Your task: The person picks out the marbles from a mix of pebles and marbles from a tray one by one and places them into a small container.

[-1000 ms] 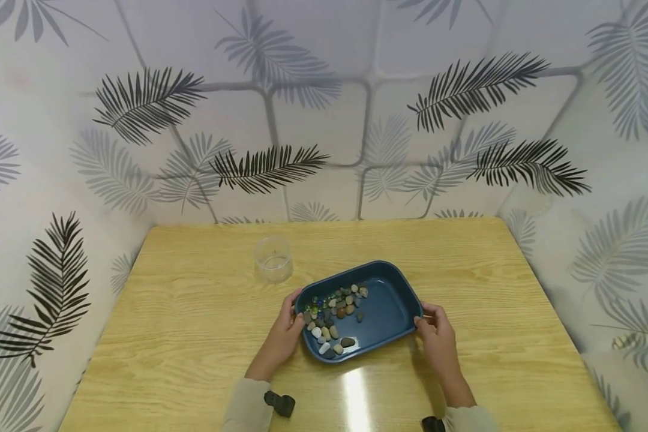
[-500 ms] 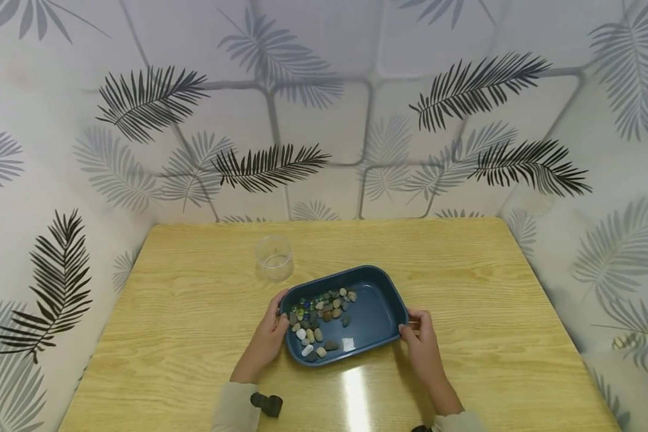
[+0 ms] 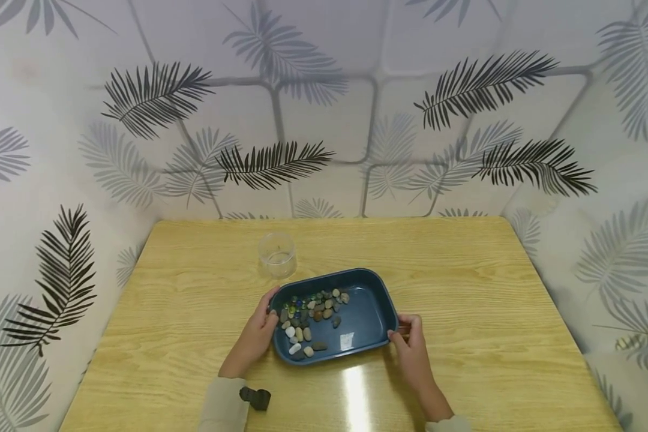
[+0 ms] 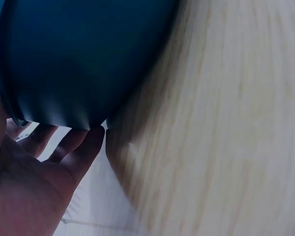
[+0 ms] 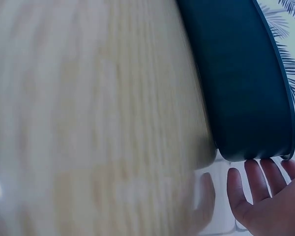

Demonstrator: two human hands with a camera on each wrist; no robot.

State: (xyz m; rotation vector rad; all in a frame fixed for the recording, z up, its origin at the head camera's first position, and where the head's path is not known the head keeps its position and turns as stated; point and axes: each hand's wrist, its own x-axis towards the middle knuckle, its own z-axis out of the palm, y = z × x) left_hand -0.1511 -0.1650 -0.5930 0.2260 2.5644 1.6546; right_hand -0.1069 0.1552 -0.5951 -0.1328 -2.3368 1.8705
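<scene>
A dark blue rectangular tray [image 3: 364,309] sits low over the table's middle, its long side slanting up to the right. Pebbles [image 3: 307,333] in white, tan, brown and grey lie mostly in its left half, among several small green and blue glass beads [image 3: 297,305]. My left hand [image 3: 255,337] grips the left end, thumb at the rim and fingers against the outer wall [image 4: 73,69]. At the other end my right hand [image 3: 414,357] holds the rim between thumb and fingers; in the right wrist view its fingertips [image 5: 252,164] touch the outside wall.
A clear round glass container [image 3: 278,257] stands on the table behind the tray's left end. The pale wooden table [image 3: 480,288] meets leaf-patterned cloth [image 3: 324,120] at its back and sides. A bright light reflection shows in front of the tray.
The tray has moved left and slightly toward me, with both hands still holding its ends. The pebbles have travelled along with it. The glass container keeps its place.
</scene>
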